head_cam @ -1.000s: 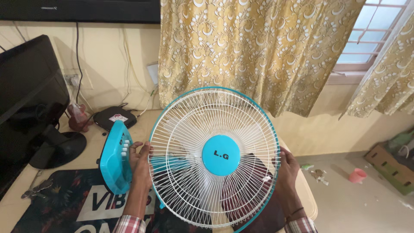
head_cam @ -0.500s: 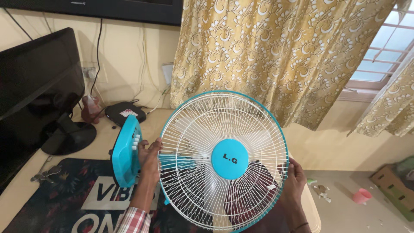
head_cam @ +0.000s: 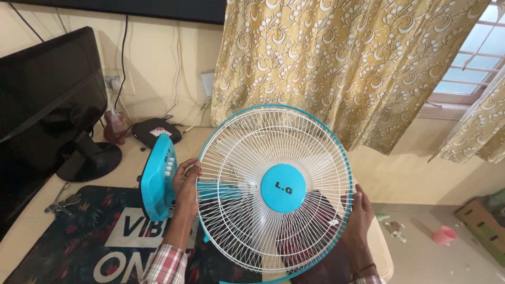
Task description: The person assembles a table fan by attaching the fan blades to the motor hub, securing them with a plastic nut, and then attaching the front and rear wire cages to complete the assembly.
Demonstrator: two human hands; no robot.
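Note:
I hold a table fan in front of me by its round white wire guard [head_cam: 247,158], which has a turquoise rim and a turquoise centre cap [head_cam: 283,188]. My left hand [head_cam: 185,181] grips the guard's left edge. My right hand [head_cam: 357,210] grips its right edge. The fan's turquoise base [head_cam: 157,178] with a row of white buttons sticks out to the left, tilted on its side beside my left hand. Turquoise blades show behind the wires.
A dark patterned mat [head_cam: 79,236] lies on the beige table. A black monitor [head_cam: 47,100] on a stand sits at left, a small black box [head_cam: 155,130] with cables by the wall. Yellow floral curtains [head_cam: 342,63] hang behind. A pink cup [head_cam: 444,235] and cardboard box [head_cam: 481,223] are on the floor.
The fan has shifted slightly right and up in view as my head turned; both hands keep the same hold on the guard's edges.

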